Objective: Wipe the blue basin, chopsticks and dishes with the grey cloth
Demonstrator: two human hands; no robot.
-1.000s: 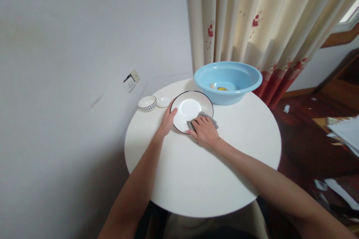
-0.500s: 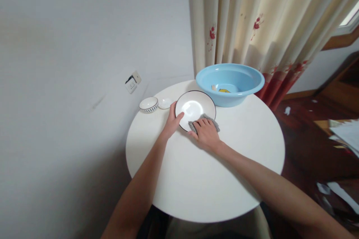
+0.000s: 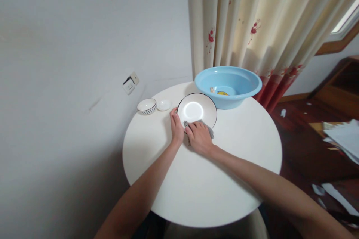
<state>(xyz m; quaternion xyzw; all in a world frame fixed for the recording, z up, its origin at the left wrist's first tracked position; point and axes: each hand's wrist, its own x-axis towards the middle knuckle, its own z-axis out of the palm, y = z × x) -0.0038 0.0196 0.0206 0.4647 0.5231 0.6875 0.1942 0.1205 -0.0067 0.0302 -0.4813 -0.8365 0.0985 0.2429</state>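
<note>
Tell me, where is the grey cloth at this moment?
The grey cloth lies under the right hand on the near edge of the plate, beside the left hand.

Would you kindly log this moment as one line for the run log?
left hand: steadies plate rim | right hand: presses grey cloth on plate's near edge | nearby: blue basin, small bowl, round table

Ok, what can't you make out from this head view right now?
- Near edge of the plate: covered by the right hand and the grey cloth.
- Most of the cloth: hidden under the right hand.
- Items in the blue basin: too small, partly behind its wall.
- Left hand fingers: curled at the plate rim, grip unclear.
- Papers: cut off by the right edge.
</note>
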